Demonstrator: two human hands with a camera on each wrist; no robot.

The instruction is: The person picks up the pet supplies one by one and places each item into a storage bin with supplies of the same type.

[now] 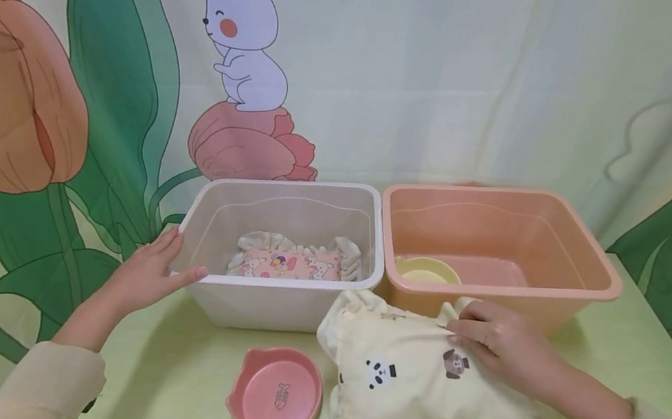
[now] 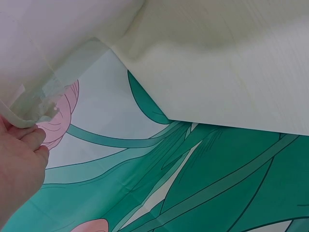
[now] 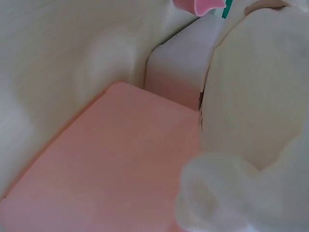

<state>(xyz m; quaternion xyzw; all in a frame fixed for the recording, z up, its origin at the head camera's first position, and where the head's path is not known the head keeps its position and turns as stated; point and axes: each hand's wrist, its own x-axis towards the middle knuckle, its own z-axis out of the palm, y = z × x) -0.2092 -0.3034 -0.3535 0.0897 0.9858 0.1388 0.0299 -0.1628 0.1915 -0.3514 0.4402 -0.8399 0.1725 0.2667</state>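
Green tabletop [image 1: 168, 373], two bins [image 1: 519, 237] — right hand [image 1: 501, 342] pinches one cushion [image 1: 408, 397]; relaxed left hand [image 1: 144, 274] touches white bin [image 1: 268, 309].

From above your fingers [image 1: 165, 245], your head camera is facing forward and down; closer, behind them, your wrist cameras are also catching the white bin [image 1: 263, 306].
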